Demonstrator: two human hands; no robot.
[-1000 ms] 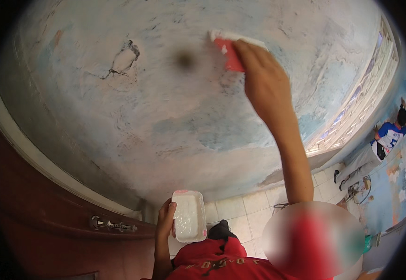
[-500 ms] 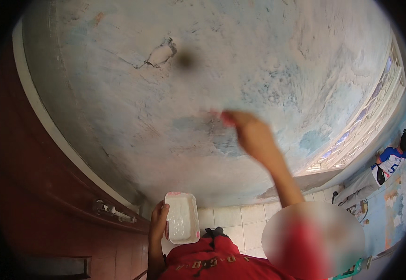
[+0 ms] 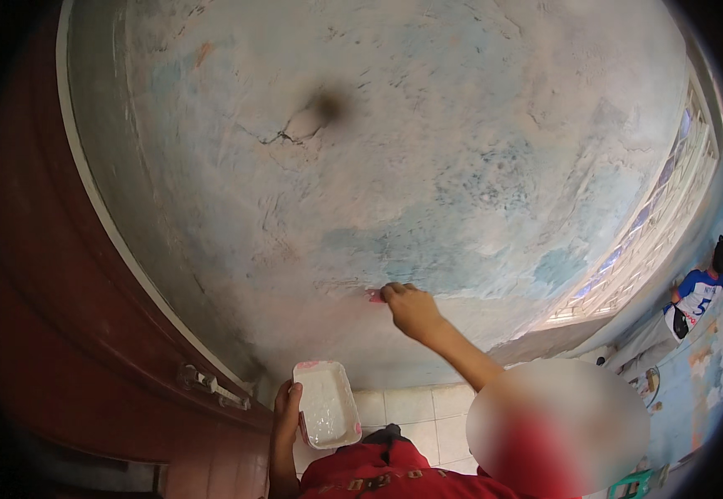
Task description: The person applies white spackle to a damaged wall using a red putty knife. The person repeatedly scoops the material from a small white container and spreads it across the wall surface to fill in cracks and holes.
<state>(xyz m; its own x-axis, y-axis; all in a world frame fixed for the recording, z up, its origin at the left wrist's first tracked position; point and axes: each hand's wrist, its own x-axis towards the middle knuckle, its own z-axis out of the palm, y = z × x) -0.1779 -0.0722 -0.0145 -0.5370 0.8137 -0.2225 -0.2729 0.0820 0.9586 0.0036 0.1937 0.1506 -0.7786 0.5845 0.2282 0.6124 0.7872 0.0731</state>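
Note:
My left hand grips a white rectangular tray by its left side, with the thumb over the rim. Wet-looking white paste or paint coats the inside of the tray, and pink marks show on its edges. My right hand is closed round a small red scraper, mostly hidden by the fingers, at the lower part of the wall. The wall is patchy white and blue, with whitish smears around the hand. A crack with flaked plaster runs higher up.
A dark red door with a metal latch stands at the left. A window with a white grille is set at the right. Further right, another person works at a blue wall. Pale tiles cover the floor; a green object sits lower right.
My right hand has moved down the wall with the red scraper. My left hand and the tray stay nearly in place, while the whole view has shifted slightly.

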